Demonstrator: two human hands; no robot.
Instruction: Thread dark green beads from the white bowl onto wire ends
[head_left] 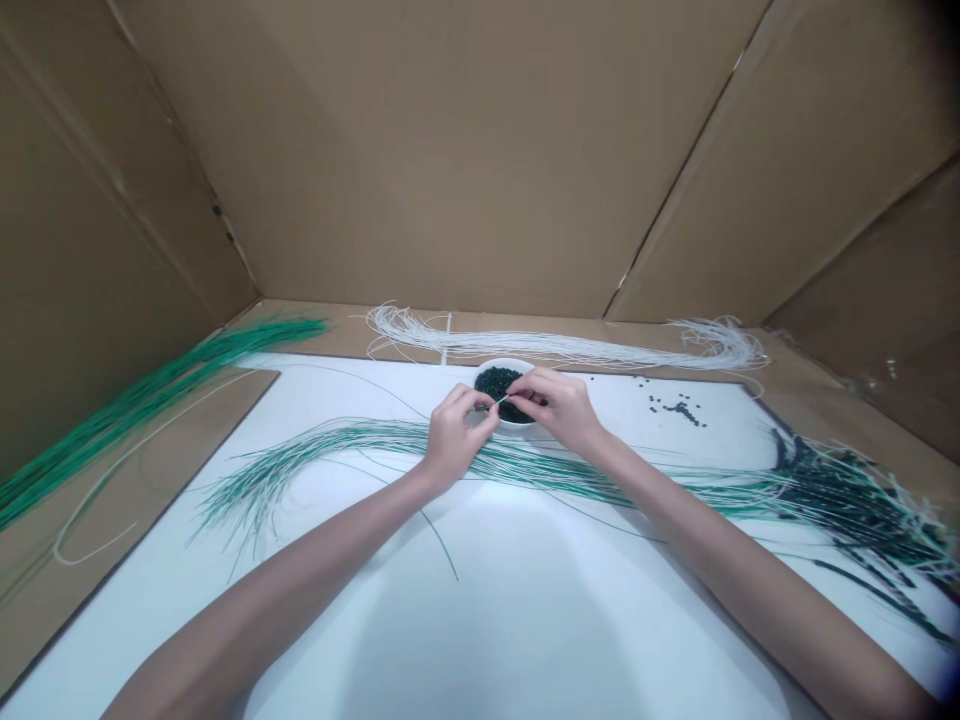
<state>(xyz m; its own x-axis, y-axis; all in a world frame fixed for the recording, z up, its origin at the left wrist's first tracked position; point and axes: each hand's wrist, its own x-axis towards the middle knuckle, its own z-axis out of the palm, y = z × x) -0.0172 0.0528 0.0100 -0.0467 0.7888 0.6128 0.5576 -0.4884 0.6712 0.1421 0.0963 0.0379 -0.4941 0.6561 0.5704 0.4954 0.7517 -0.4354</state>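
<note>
My left hand [456, 432] and my right hand [559, 402] meet over a white bowl [507, 362] of small dark beads [495, 381]. Both are closed in a pinch, with a short pale length of thin strand [502, 400] showing between the fingertips. Any bead at the fingertips is too small to make out. Beneath my wrists, a long bundle of green and white strands [555, 477] lies across the white board [480, 600]. At the right, its end is thick with dark beads threaded on the strands [847, 490].
A bundle of white strands [555, 347] runs along the back, by the cardboard wall [450, 160]. Plain green strands [165, 395] lie along the left side, near a looped white cord [82, 510]. Loose dark beads [681, 408] are scattered right of the bowl.
</note>
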